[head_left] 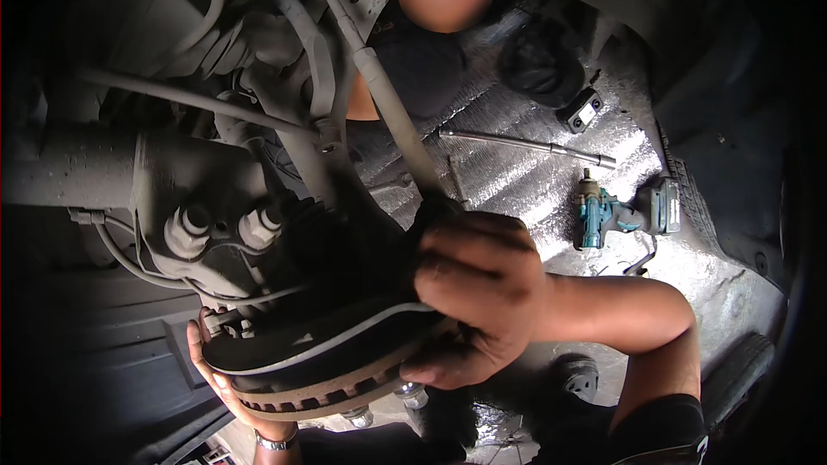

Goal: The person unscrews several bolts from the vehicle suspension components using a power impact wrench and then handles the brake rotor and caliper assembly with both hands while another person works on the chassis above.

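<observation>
Brake disc (332, 403) spans left to right between my hands: left hand (217, 375) wrapping its left edge, right hand (482, 293) curled at its right, thumb touching, fingertips' hold hidden; beyond it, the rod (389, 108) stretches away.

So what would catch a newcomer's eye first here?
Probably the disc, low and left of centre, with the right hand gripping its right side and the left hand cupped at its left edge. Next, the teal power tool stands out on the bright, silvery floor to the right. Another person shows at the top, partly behind a long shaft.
</observation>
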`<action>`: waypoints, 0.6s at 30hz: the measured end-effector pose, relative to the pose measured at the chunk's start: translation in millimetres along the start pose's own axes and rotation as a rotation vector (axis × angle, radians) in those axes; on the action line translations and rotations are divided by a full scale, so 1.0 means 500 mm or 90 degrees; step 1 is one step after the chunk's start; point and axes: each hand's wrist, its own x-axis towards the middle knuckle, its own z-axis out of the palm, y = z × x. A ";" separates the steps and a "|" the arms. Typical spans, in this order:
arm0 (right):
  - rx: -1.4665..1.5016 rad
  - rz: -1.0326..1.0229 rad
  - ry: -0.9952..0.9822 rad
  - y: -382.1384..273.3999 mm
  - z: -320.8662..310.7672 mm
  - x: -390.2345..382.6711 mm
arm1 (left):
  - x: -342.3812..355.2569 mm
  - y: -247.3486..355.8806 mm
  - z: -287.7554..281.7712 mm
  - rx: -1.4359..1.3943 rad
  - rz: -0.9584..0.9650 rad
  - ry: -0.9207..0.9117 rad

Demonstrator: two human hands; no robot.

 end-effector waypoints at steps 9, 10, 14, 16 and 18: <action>0.038 0.017 0.063 -0.001 0.020 -0.002 | -0.004 -0.018 -0.016 0.094 0.067 0.032; 0.041 0.016 0.066 -0.001 0.022 -0.001 | -0.006 -0.016 0.001 0.103 0.099 0.010; 0.040 0.015 0.078 0.001 0.023 -0.002 | -0.005 -0.023 0.082 0.098 0.169 -0.059; 0.039 0.018 0.075 0.002 0.021 -0.002 | -0.003 -0.019 0.088 0.090 0.174 -0.052; 0.039 0.018 0.071 0.000 0.021 -0.003 | 0.003 -0.016 0.076 0.081 0.165 -0.030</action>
